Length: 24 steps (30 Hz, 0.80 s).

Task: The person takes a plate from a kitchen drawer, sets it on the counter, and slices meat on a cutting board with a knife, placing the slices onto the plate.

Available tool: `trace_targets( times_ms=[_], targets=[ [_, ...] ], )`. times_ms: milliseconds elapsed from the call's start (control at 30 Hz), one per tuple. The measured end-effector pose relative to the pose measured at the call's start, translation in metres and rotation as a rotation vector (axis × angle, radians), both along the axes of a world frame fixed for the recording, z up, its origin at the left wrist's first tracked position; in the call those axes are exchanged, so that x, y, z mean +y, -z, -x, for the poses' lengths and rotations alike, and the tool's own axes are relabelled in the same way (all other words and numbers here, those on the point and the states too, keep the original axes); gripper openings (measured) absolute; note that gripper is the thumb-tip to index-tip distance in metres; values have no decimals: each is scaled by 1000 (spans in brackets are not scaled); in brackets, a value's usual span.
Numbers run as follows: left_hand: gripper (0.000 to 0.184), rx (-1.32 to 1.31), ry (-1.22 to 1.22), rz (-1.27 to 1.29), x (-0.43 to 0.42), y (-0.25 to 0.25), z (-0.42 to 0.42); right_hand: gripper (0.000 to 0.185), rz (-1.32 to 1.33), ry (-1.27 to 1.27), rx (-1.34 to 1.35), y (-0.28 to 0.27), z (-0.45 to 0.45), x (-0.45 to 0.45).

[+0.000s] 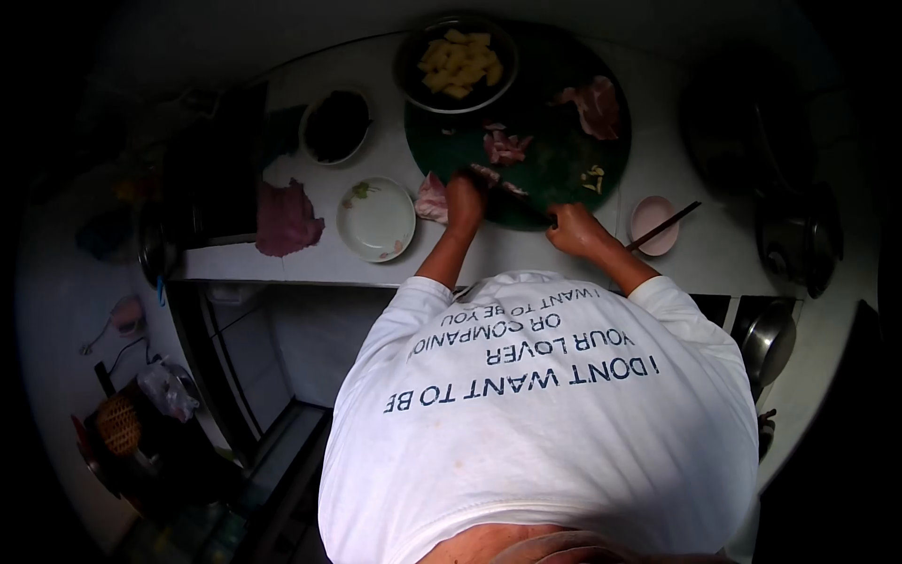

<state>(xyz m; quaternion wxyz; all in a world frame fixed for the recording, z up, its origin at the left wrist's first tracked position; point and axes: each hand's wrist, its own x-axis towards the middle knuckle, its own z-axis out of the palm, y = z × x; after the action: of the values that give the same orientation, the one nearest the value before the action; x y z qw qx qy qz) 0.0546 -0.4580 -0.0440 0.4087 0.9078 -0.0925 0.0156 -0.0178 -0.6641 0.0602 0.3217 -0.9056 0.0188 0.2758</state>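
Note:
At the near edge of the round green board (pixel 564 155), my left hand (pixel 465 200) is closed on a piece of raw meat (pixel 431 199), part of which hangs over the board's left edge. My right hand (pixel 570 228) is wrapped round the handle of a dark knife, whose blade is hard to make out against the board. Cut meat pieces (pixel 507 147) lie mid-board, a larger slice (pixel 598 107) lies at the upper right, and small pale yellowish bits (pixel 592 179) lie at the right.
A metal bowl of yellow chunks (pixel 457 64) overlaps the board's top left. Left of the board are a floral white bowl (pixel 376 220), a bowl with dark contents (pixel 336 127) and a pink cloth (pixel 287 218). A pink bowl (pixel 654 226) with chopsticks (pixel 669 225) stands right.

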Motion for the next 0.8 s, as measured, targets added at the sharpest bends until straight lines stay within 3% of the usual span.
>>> trace_targets(
  times_ms=[267, 367, 433, 500, 600, 800],
  targets=[
    [10, 66, 43, 2, -2, -5, -5, 33, 10, -112, 169, 11, -45, 8],
    [11, 134, 13, -5, 1, -3, -4, 32, 74, -274, 65, 18, -74, 33],
    [13, 186, 24, 0, 5, 14, -5, 33, 30, -239, -34, 45, -86, 53],
    [14, 55, -64, 4, 2, 16, -3, 34, -58, -242, -224, 48, -90, 60],
    [16, -53, -80, -56, 0, 16, -3, 34, 51, -308, -19, 27, -79, 37],
    [14, 12, -72, -64, -1, 12, 3, 29, 106, -232, 39, 20, -52, 4]
  ],
)
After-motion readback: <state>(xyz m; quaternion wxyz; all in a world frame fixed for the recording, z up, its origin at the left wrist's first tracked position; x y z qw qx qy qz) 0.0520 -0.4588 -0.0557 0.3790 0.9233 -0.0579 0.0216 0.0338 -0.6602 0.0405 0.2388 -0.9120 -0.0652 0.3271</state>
